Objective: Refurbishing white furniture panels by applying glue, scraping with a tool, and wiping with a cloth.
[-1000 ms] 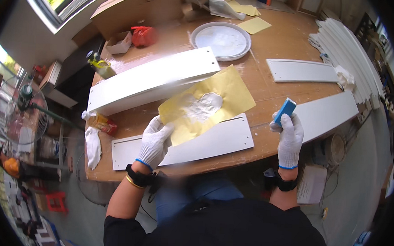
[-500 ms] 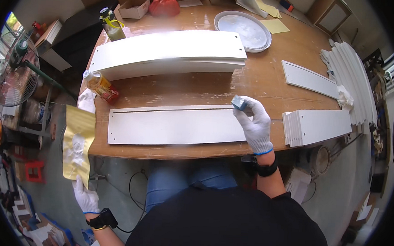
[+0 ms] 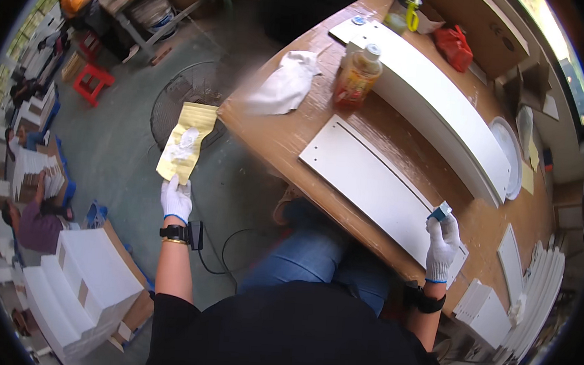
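Observation:
My left hand [image 3: 176,202], in a white knit glove, is closed on the lower end of a yellow paper-like sheet [image 3: 194,118]. A smear of white paste [image 3: 186,142] lies on the sheet, which is held out past the table's left corner, over the floor. My gloved right hand [image 3: 442,248] pinches a small teal block [image 3: 440,211] between thumb and fingers. Beneath and beside that hand lies a flat white panel [image 3: 372,187] with a long groove and small holes. Whether the hand touches the panel I cannot tell.
On the brown table [image 3: 281,142] stand a drink bottle [image 3: 358,79], a crumpled white cloth [image 3: 288,82] and a stack of long white boards [image 3: 437,104]. More white panels [image 3: 484,315] are at the right. A round wire fan guard [image 3: 170,105] shows behind the sheet. Other people [image 3: 39,220] are at far left.
My view has swung left, bringing in more floor and the people there. The left hand, still gripping the sheet, is now farther forward. The right hand keeps the teal block near the panel's right end.

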`<state>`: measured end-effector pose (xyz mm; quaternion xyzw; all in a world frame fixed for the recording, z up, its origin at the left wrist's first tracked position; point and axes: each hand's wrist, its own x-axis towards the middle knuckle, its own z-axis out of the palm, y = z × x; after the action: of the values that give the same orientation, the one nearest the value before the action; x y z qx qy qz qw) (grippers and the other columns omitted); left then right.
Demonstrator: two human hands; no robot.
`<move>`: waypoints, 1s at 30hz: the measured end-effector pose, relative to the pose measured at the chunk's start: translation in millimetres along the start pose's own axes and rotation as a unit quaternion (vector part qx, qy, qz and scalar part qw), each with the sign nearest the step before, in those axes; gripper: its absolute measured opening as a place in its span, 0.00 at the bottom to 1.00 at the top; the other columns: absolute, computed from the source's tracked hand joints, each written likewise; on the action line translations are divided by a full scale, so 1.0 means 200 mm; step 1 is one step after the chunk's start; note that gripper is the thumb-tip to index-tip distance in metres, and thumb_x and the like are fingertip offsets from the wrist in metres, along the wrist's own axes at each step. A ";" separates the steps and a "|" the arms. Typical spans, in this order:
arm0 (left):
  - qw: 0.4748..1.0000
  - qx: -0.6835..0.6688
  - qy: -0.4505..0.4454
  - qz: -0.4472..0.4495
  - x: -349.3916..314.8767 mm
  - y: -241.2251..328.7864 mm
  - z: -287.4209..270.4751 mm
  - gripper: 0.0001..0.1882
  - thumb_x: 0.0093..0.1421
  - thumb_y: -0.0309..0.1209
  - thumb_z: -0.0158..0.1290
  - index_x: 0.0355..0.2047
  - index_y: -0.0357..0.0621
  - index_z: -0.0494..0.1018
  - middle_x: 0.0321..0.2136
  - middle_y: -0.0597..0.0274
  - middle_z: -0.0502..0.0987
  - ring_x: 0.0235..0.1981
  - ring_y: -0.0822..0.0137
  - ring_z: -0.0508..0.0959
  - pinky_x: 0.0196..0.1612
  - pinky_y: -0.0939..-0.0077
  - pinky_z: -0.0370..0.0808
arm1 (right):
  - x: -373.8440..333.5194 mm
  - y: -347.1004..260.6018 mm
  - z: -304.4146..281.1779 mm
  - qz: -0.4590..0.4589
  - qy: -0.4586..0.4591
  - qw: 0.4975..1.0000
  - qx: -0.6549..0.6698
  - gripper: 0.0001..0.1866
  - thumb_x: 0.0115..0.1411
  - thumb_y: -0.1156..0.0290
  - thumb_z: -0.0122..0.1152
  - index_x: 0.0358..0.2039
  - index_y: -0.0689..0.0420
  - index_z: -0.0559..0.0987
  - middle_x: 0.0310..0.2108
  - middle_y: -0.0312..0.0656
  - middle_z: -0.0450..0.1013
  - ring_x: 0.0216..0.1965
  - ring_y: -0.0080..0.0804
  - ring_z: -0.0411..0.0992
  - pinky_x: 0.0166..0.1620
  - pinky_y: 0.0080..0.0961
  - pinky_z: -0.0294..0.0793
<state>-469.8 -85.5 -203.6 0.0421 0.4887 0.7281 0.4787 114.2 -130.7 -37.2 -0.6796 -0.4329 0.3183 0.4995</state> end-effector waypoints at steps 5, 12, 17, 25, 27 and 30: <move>0.996 0.043 0.069 -0.042 0.15 -0.24 0.00 0.16 0.62 0.22 0.45 0.51 0.42 0.66 0.43 0.58 0.75 0.40 0.63 0.78 0.40 0.66 0.78 | 0.01 -0.02 0.13 0.029 -0.022 0.998 -0.055 0.15 0.60 0.73 0.59 0.47 0.63 0.73 0.36 0.37 0.73 0.36 0.22 0.70 0.41 0.20 0.70; 0.940 0.329 0.082 0.034 0.61 -0.83 0.04 0.16 0.57 0.23 0.47 0.46 0.37 0.71 0.32 0.57 0.78 0.27 0.64 0.79 0.28 0.71 0.75 | -0.03 -0.10 0.19 0.036 0.010 0.990 -0.136 0.18 0.63 0.67 0.57 0.49 0.64 0.73 0.37 0.38 0.74 0.34 0.22 0.71 0.41 0.20 0.70; 0.820 0.557 0.049 0.118 0.75 -1.01 0.26 0.18 0.60 0.40 0.47 0.32 0.37 0.78 0.33 0.41 0.78 0.37 0.42 0.78 0.38 0.57 0.75 | -0.04 -0.11 0.19 -0.014 0.044 0.985 -0.165 0.11 0.58 0.75 0.58 0.40 0.68 0.78 0.26 0.38 0.74 0.27 0.22 0.71 0.34 0.19 0.72; 0.848 0.517 0.113 -0.039 0.73 -1.17 0.48 0.15 0.57 0.40 0.52 0.35 0.39 0.74 0.34 0.46 0.79 0.38 0.52 0.79 0.40 0.64 0.73 | -0.06 0.01 0.00 -0.008 0.019 0.990 -0.137 0.10 0.58 0.74 0.59 0.38 0.65 0.76 0.26 0.37 0.72 0.25 0.20 0.69 0.30 0.18 0.70; 0.833 0.528 0.161 -0.035 0.90 -1.26 0.32 0.16 0.61 0.41 0.49 0.37 0.39 0.74 0.36 0.51 0.80 0.39 0.55 0.79 0.41 0.64 0.74 | -0.05 0.02 0.00 0.006 0.007 0.992 -0.125 0.11 0.59 0.72 0.60 0.39 0.65 0.76 0.27 0.37 0.73 0.26 0.20 0.69 0.31 0.18 0.71; 0.874 0.464 0.137 -0.036 1.12 -1.37 0.19 0.16 0.61 0.40 0.48 0.36 0.39 0.74 0.36 0.50 0.79 0.38 0.54 0.79 0.41 0.64 0.74 | -0.03 0.00 0.03 0.025 0.009 0.990 -0.141 0.10 0.59 0.72 0.60 0.39 0.65 0.76 0.27 0.37 0.73 0.26 0.21 0.69 0.32 0.18 0.70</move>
<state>-390.0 123.8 -481.4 0.1415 0.8324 0.3983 0.3585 105.5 -133.5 -39.1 -0.7565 -0.4518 0.2603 0.3948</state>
